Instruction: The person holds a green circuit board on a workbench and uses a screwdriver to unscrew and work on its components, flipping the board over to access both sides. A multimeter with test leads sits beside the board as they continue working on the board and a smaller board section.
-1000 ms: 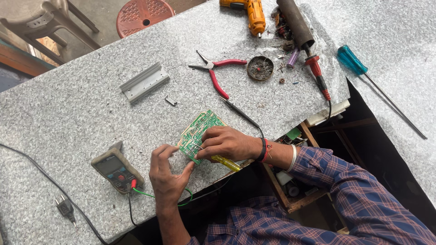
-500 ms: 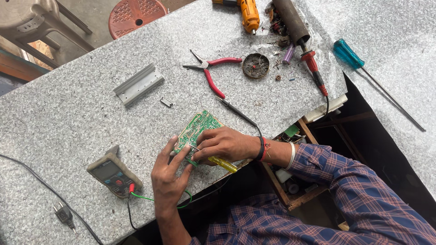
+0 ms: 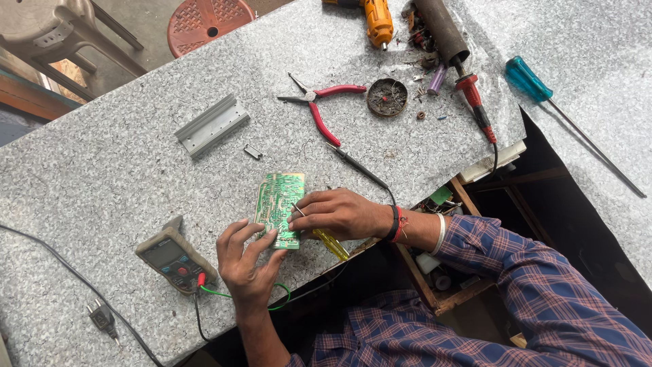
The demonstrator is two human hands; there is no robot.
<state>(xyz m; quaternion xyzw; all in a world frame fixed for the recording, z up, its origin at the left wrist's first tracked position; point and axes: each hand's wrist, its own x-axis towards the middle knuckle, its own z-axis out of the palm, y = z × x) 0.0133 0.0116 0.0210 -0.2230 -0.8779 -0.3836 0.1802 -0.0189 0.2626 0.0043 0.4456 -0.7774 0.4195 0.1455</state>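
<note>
1. Green circuit board (image 3: 278, 207): flat on the grey speckled worktop (image 3: 102, 183), solder side up, near the front edge; landmark for all entries below.
2. Left hand (image 3: 246, 257): just below the board, fingers spread, fingertips pinching its lower edge; apparently steadying it against sliding.
3. Right hand (image 3: 339, 214): just right of the board, curled shut around a yellow-handled tool (image 3: 331, 245), handle jutting out under the palm, a thin metal tip (image 3: 297, 210) reaching onto the board; exact kind of tool cannot be told.
4. Multimeter (image 3: 171, 257): lower left of the board, screen up, green lead (image 3: 238, 296) looping past the left wrist; kept within easy glance.
5. Black probe (image 3: 358, 167): upper right of the board, lying loose.
6. Red-handled pliers (image 3: 319, 109): above the board, well apart, handles splayed.
7. Aluminium heat-sink strip (image 3: 210, 126): upper left of the board, parked aside.
8. Round tin of scraps (image 3: 387, 97), red-handled soldering iron (image 3: 475, 105), blue screwdriver (image 3: 530, 81): far upper right of the board, set out of the way.
</note>
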